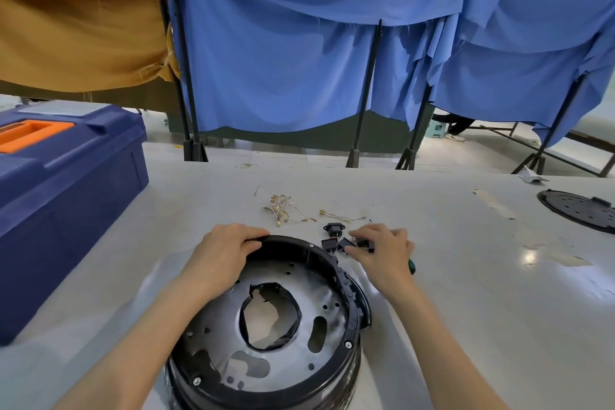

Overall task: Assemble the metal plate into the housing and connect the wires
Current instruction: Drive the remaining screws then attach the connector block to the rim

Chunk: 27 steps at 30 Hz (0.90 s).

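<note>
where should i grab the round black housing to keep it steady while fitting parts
Grip the raised rim at the far left, coming from above, as the left hand does. The housing lies open side up with the metal plate recessed inside, so its upright wall gives a thin edge to curl round.

The place is a workshop or small factory floor set up for hand assembly. A wide white counter [432, 276] carries loose parts: a round black housing [332, 366], a scatter of thin wires [283, 210] with brass ends, a few black switches [332, 243], and a black perforated cover [579, 210] near the far right edge. A big blue toolbox [66, 183] with an orange handle stands at the left. Strips of old tape [496, 205] mark the counter top. Behind it, blue cloth [283, 60] and tan cloth [76, 17] hang over black metal stands [366, 86] as screens, with a pale hard floor and a small plastic stool [436, 130] beyond.
</note>
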Tool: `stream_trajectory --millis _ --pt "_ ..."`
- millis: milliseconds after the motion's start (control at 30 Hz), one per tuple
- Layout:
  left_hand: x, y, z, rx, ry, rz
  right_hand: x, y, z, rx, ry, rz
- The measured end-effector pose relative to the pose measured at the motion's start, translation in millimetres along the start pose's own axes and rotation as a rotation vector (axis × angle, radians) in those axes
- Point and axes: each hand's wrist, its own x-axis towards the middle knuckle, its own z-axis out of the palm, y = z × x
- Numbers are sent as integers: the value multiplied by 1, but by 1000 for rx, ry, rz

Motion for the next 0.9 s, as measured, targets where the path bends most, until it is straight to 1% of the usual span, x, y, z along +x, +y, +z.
stream_trajectory --millis 100,300,467,600,733,833,867,900 --pt "-1 -1 -1 -17 6 6 7 -13 12 -74 -78 -26" --pt "-1 -2 -1 -18 -9 19 14 -23 23 -244 -141 -48" --pt "-1 -2 -1 -12 -14 21 16 -26 22 -250 -150 -74" --pt "0 -6 -1 -26 -12 38 11 -25 21 -124 -149 -65" --pt "2 -12 -4 -40 -5 58 11 -28 18 -56 -173 -107" --pt "4 -14 -9 -40 -8 58 7 -28 12 237 -201 -46" --pt "5 -12 -10 25 -11 52 3 -28 8 338 -171 -26" --pt "5 -10 -12 169 -5 48 0 -28 4 446 -134 0"
